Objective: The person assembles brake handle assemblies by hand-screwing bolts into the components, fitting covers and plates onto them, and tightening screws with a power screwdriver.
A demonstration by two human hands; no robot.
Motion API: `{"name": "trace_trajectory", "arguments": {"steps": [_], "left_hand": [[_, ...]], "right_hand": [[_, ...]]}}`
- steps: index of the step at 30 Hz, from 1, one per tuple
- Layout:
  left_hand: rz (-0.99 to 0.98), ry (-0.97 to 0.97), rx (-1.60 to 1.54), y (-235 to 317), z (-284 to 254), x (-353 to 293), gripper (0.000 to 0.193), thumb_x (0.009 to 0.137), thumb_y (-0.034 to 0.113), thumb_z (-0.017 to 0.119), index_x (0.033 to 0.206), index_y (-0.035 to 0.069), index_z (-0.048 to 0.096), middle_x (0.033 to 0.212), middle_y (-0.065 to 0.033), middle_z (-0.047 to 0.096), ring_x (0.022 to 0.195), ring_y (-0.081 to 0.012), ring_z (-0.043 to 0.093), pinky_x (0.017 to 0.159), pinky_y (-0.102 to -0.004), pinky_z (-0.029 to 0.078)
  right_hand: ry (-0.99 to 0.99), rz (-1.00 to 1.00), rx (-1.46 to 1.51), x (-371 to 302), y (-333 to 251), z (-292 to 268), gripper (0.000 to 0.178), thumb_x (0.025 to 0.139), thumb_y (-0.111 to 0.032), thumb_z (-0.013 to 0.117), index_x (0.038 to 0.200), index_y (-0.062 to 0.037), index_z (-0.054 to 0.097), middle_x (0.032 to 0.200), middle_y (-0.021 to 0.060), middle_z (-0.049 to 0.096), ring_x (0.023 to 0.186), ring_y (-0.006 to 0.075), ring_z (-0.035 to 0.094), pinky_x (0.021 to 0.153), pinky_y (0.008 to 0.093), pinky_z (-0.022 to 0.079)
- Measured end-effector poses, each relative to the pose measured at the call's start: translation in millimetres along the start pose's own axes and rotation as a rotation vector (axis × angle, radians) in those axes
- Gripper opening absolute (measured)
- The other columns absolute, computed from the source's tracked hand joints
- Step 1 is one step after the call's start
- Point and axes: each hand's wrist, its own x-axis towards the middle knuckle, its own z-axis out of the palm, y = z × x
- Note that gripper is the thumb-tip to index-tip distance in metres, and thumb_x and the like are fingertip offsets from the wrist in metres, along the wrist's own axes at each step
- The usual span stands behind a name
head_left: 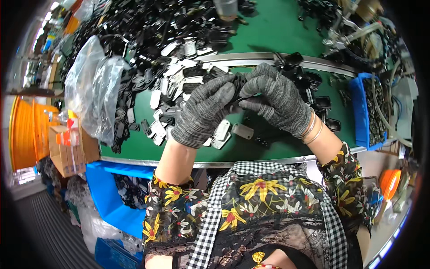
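Handwork, two-handed — left hand point(204, 107) pinches a small black part point(240, 84) above the green table point(282, 148); right hand point(281, 101) meets its right side, whether clamped cannot be told. Step appears to be working the part — next move calls for steady left support, precise right pressure.

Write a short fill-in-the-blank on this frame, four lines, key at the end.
1. The left hand and right hand both wear dark gray knit ____.
2. Between their fingertips is a small part colored ____.
3. The tabletop below them is colored ____.
4. The larger of the orange spools sits at the picture's ____ side.

Missing words: gloves; black; green; left.
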Motion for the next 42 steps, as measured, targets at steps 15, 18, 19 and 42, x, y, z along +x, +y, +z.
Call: {"name": "trace_trajectory", "arguments": {"steps": [15,18,19,42], "left_hand": [[0.557,0.003,0.698,-23.1,72.7,45.5,0.038,0.086,0.008,0.070,0.121,0.001,0.058,0.091,-0.0061,0.065,0.079,-0.0103,0.062,0.072,-0.0239,0.052],[0.055,0.039,0.404,-14.1,82.4,42.9,0.034,0.088,0.015,0.071,0.116,-0.002,0.060,0.092,-0.0085,0.067,0.074,-0.0116,0.064,0.065,-0.0234,0.055],[0.053,0.031,0.408,-16.7,84.7,44.3,0.034,0.088,0.015,0.071,0.116,-0.002,0.060,0.092,-0.0085,0.067,0.074,-0.0116,0.064,0.065,-0.0234,0.055],[0.213,0.007,0.248,-40.0,102.4,46.1,0.028,0.090,0.003,0.062,0.117,-0.004,0.058,0.113,-0.0134,0.062,0.093,-0.0179,0.065,0.078,-0.0289,0.059]], "right_hand": [[0.285,0.832,0.515,-37.0,-5.7,-52.7,0.021,0.087,-0.017,0.071,0.099,-0.0027,0.063,0.082,0.0016,0.063,0.062,0.0070,0.058,0.055,0.0215,0.049],[0.416,0.676,0.361,-45.6,-5.7,-55.6,0.016,0.087,-0.014,0.070,0.097,-0.0029,0.065,0.082,0.0026,0.065,0.070,0.0089,0.061,0.065,0.0234,0.052],[0.458,0.554,0.215,-48.5,-4.9,-56.0,0.016,0.087,-0.013,0.070,0.099,-0.0028,0.065,0.083,0.0028,0.066,0.073,0.0096,0.061,0.068,0.0239,0.052],[0.398,0.953,0.660,-62.9,-17.7,-96.8,0.027,0.090,-0.018,0.068,0.110,-0.0013,0.060,0.087,0.0051,0.065,0.068,0.0081,0.064,0.056,0.0194,0.053]]}}
